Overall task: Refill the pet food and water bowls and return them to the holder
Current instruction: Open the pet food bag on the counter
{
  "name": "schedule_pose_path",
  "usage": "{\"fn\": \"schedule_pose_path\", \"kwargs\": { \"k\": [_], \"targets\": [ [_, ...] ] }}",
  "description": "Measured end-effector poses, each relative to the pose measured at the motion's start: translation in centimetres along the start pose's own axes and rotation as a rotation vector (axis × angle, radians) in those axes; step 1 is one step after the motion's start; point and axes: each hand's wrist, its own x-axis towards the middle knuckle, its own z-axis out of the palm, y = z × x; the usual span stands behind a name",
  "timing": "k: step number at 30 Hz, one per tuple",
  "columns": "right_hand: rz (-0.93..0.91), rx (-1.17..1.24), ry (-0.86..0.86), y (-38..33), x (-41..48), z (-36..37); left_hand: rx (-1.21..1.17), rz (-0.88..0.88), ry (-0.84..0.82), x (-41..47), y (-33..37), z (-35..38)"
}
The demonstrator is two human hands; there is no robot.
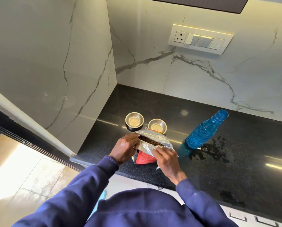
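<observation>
**Opening the food bag.** Your left hand (125, 148) pinches the left lip of the food bag (146, 158) and your right hand (166, 158) pinches the right lip. Both hands are clamped on the foil and drawn apart from each other, so the mouth gapes and the brown kibble (149, 142) inside shows.

The bag stands upright near the front edge of the surface (243, 174), toward its left end. Its base bears the weight there, so you need only spread the top.

Just behind the bag, toward the back left corner, the left bowl (134, 121) and the right bowl (157, 126) sit side by side, close but apparently not touching. The bag's mouth hides part of the right bowl. Neither bowl shows kibble, so the food step is judged not yet done; whether either holds water cannot be told. Their nearness to the bag suggests that a short forward tip will reach them.

To the right of the bag the blue bottle (202, 133) stands uncapped, placed within reach for the water bowl. Spilled water (214, 149) lies on the surface beside its foot. The holder is not in view.
</observation>
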Motion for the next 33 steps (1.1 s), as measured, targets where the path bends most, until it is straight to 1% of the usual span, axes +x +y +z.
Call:
{"fn": "schedule_pose_path", "kwargs": {
  "k": [2, 4, 7, 8, 9, 10, 11, 12, 13, 15, 17, 19, 22, 24, 26, 31, 33],
  "targets": [
    [-0.023, -0.043, 0.063, 0.1, -0.4, 0.7, -0.066, -0.077, 0.038, -0.6, -0.1, 0.3],
    [-0.057, -0.033, 0.061, 0.3, -0.9, 1.2, -0.156, -0.112, 0.023, -0.7, -0.5, 0.0],
    [-0.068, 0.084, -0.023, 0.4, -2.3, 1.2, -0.252, -0.108, -0.102, -1.1, -1.0, -0.6],
    [-0.065, 0.136, -0.057, 0.5, -2.8, 1.0, -0.302, -0.131, -0.132, -1.5, -0.9, -0.6],
    [-0.056, 0.195, -0.079, 0.6, -3.2, 0.7, -0.373, -0.188, -0.118, -1.9, -0.8, -0.6],
    [-0.040, 0.257, -0.079, 0.6, -3.6, 0.5, -0.452, -0.283, -0.073, -2.3, -0.6, -0.5],
    [-0.014, 0.316, -0.050, 0.6, -3.8, 0.4, -0.500, -0.377, -0.007, -2.5, -0.5, -0.2],
    [0.037, 0.355, 0.004, 0.4, -4.0, 0.3, -0.502, -0.456, 0.053, -2.6, -0.3, 0.2],
    [0.116, 0.355, 0.068, 0.2, -3.9, 0.2, -0.464, -0.497, 0.087, -2.5, -0.3, 0.5],
    [0.334, 0.281, 0.163, -0.1, -3.2, 0.2, -0.417, -0.532, 0.112, -2.2, -0.2, 1.0],
    [0.542, 0.238, 0.171, 0.0, -2.0, 0.1, -0.419, -0.553, 0.129, -1.7, 0.0, 1.2],
    [0.656, 0.278, 0.158, 0.2, -1.2, 0.4, -0.410, -0.572, 0.161, -1.5, 0.3, 1.4],
    [0.660, 0.357, 0.173, 0.2, -0.9, 0.8, -0.439, -0.632, 0.265, -0.9, 1.4, 1.8],
    [0.654, 0.373, 0.223, -0.1, -0.9, 1.0, -0.533, -0.736, 0.355, -0.2, 2.4, 2.0],
    [0.681, 0.366, 0.262, -0.4, -0.5, 1.4, -0.560, -0.811, 0.425, 0.5, 2.8, 2.3],
    [0.811, 0.401, 0.298, -0.1, 0.3, 2.9, -0.691, -0.902, 0.464, 1.4, 2.8, 2.7],
    [0.816, 0.454, 0.312, 0.1, 0.7, 2.5, -0.766, -0.945, 0.455, 1.4, 2.4, 2.9]
  ]
}}
